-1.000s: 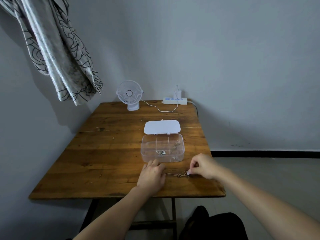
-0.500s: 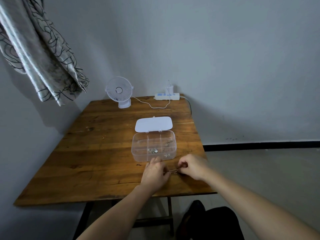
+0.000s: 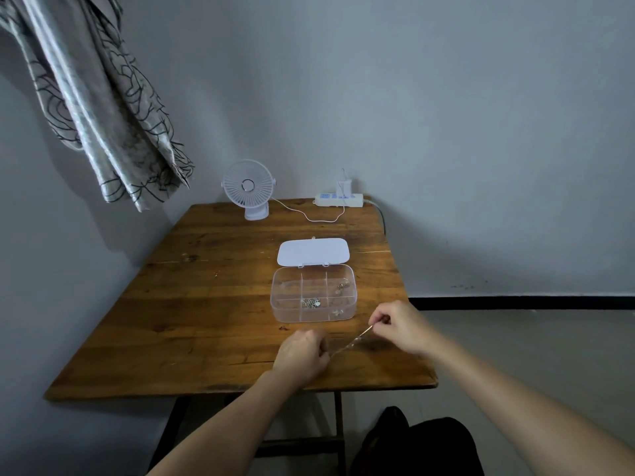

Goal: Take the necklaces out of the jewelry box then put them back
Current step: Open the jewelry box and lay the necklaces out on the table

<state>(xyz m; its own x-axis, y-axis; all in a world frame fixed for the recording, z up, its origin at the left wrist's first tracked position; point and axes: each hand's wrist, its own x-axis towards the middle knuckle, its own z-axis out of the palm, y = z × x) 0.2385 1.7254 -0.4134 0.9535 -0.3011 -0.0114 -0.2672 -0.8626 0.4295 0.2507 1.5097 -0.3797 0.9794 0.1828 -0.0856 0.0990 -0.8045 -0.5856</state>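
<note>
Clearly light and limp, the necklace [image 3: 350, 344] hangs taut between both pinching grips, left hand [image 3: 302, 353] and right hand [image 3: 398, 326]; holding both ends likely prevents tangling.

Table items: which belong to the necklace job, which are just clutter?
Job: necklace stretched between left hand and right hand; open jewelry box, chains inside.

Clutter: fan, power strip, hanging cloth.
</note>
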